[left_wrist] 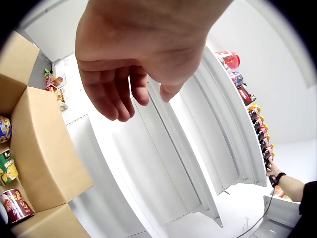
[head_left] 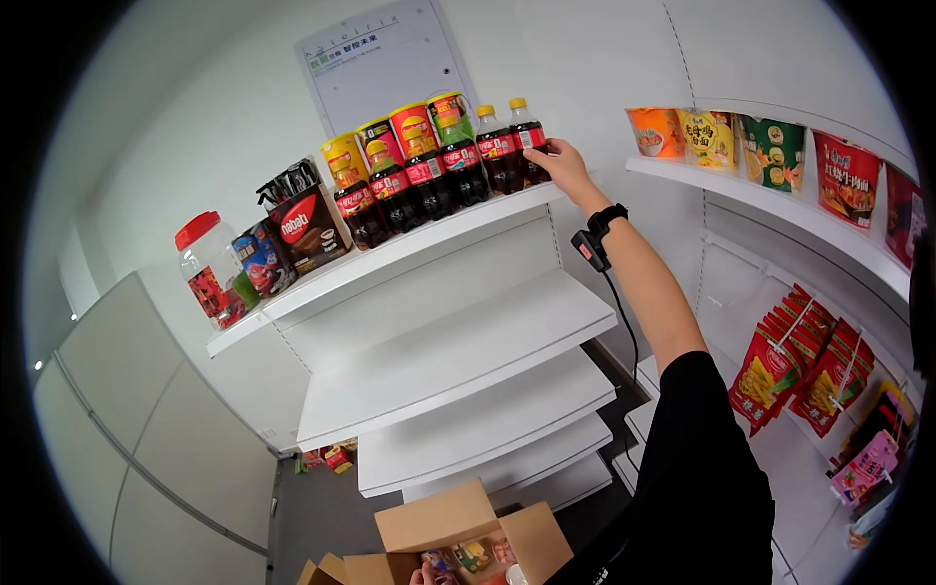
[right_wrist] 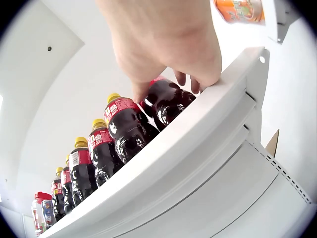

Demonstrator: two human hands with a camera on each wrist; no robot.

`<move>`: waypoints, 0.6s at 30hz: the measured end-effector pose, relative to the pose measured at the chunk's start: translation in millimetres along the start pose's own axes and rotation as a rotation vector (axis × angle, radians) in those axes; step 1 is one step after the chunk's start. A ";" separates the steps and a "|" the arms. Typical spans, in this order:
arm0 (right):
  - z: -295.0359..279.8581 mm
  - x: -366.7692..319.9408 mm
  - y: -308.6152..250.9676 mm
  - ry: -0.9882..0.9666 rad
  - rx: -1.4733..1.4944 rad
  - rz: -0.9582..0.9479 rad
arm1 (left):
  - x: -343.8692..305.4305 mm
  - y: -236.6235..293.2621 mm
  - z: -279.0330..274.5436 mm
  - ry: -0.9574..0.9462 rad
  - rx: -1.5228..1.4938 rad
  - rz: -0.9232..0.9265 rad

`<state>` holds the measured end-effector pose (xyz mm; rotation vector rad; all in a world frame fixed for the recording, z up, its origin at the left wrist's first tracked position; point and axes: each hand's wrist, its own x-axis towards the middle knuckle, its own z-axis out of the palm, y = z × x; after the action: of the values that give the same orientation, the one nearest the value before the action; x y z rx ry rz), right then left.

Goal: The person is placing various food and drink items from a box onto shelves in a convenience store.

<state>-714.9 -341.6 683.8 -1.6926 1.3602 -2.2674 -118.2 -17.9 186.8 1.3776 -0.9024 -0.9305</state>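
My right hand (head_left: 564, 164) grips the rightmost cola bottle (head_left: 527, 138) at the right end of the top shelf (head_left: 409, 239). In the right wrist view the thumb and fingers curl round that dark bottle (right_wrist: 166, 101), whose base is at the shelf edge. Beside it stands a row of similar bottles (right_wrist: 130, 121) with red labels and yellow caps. My left hand (left_wrist: 138, 54) hangs with loosely curled fingers and holds nothing. In the head view only part of it shows at the bottom, over an open cardboard box (head_left: 439, 517) with packaged food inside.
Behind the colas stand several tubs with yellow lids (head_left: 408, 119). Further left are a brown nabati box (head_left: 304, 229) and a red-lidded jar (head_left: 210, 273). Lower white shelves (head_left: 458, 351) project below. Cup noodles (head_left: 775, 151) line the right shelf, over hanging red snack bags (head_left: 785, 356).
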 end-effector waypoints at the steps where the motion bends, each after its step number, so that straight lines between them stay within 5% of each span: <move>1: -0.5 -0.8 3.6 0.020 0.012 -0.012 | -0.6 -5.7 -1.9 -0.004 0.019 0.002; 11: -4.0 -34.3 -1.1 0.117 0.098 -0.012 | 12.0 -42.9 -17.4 -0.069 0.073 0.096; 14: -6.2 -56.0 -15.2 0.178 0.060 -0.037 | 24.1 -63.3 -17.8 -0.111 -0.086 -0.100; 18: -7.5 -93.9 -28.1 0.292 0.034 -0.099 | 30.1 -83.9 -16.4 -0.087 -0.036 -0.102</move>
<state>-668.3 -275.3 628.0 -1.4953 1.2973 -2.6632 -92.3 -38.1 102.2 1.3706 -0.8831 -1.0865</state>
